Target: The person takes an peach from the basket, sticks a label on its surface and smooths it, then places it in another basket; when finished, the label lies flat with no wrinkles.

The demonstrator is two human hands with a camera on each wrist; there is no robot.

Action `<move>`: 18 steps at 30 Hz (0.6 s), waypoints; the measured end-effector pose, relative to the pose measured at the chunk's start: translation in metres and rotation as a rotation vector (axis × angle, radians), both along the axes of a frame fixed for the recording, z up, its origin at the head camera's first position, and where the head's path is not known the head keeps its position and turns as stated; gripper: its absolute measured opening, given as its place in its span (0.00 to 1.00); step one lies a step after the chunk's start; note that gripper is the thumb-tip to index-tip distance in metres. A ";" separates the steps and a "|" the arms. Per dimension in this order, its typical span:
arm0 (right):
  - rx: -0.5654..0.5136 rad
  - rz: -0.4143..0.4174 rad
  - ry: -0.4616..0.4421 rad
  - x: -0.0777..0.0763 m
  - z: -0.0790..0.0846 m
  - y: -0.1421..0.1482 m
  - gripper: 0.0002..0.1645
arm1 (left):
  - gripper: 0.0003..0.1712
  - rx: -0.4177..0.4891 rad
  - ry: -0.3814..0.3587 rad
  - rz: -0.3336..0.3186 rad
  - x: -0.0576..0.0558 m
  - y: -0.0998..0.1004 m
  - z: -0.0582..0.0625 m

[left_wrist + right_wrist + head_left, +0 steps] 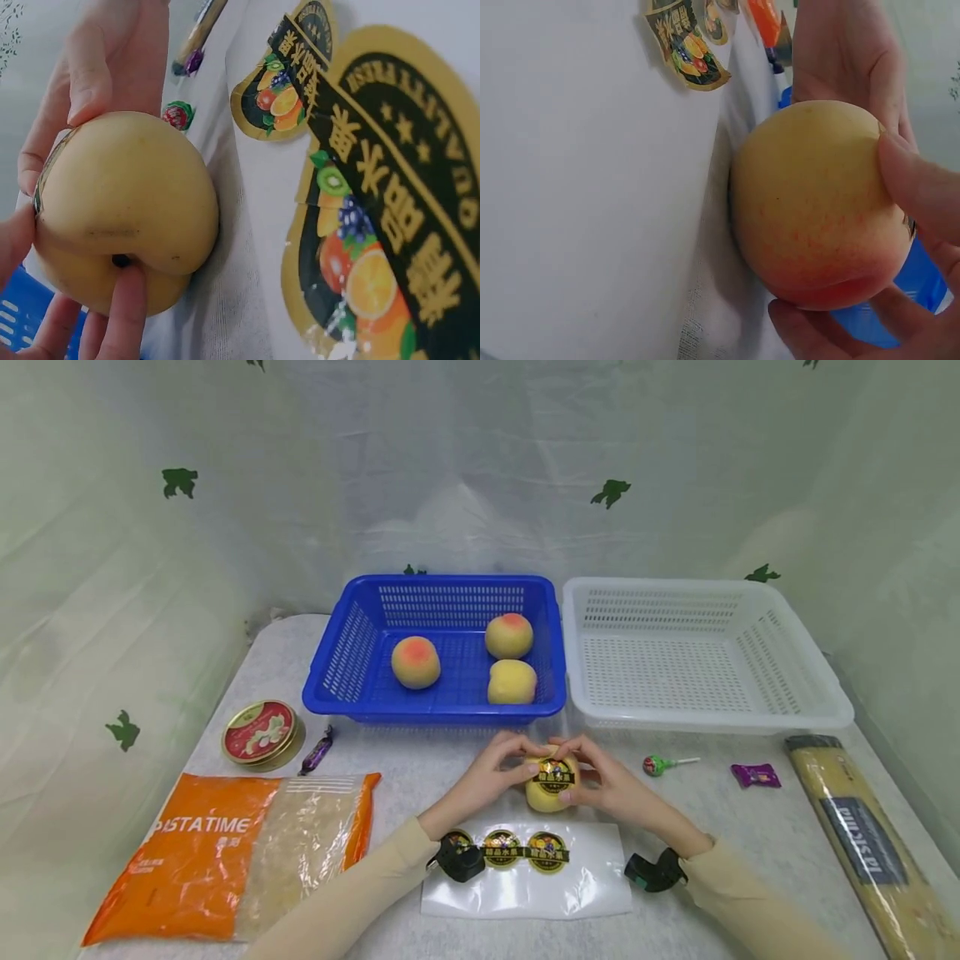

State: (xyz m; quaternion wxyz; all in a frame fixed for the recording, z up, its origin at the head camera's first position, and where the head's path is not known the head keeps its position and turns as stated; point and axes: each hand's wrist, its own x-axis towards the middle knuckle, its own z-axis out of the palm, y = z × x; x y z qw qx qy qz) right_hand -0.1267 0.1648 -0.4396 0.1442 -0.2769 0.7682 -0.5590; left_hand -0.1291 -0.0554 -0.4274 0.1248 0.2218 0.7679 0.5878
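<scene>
Between both hands is a yellow peach (542,797) with a red blush, seen in the right wrist view. A black and gold fruit sticker (556,775) lies on its top. The left hand (498,770) holds the peach from the left, thumb at the sticker's edge and a finger at the stem hollow in the left wrist view. From the other side the right hand (611,783) grips it, its thumb on the sticker's right edge. Just in front lies a white sticker sheet (588,881) with several matching stickers (547,852) in a row, partly hidden by the left wrist camera.
Behind the hands, a blue basket (435,706) holds three peaches, beside a white basket (705,720). A round tin (262,735), a purple-wrapped candy (317,751) and an orange pasta bag (202,852) lie left. Rightward are a lollipop (656,765), a purple candy (756,775) and a pasta pack (862,835).
</scene>
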 end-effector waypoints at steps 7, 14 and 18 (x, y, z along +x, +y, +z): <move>-0.084 -0.042 -0.141 -0.004 -0.003 0.002 0.21 | 0.09 0.134 -0.194 0.055 0.001 0.006 0.014; -0.133 -0.014 -0.188 -0.006 -0.004 0.006 0.19 | 0.08 0.023 -0.016 0.057 -0.006 0.007 -0.008; -0.145 0.024 -0.116 -0.004 0.004 0.014 0.20 | 0.18 -0.137 0.151 0.010 0.000 0.004 -0.008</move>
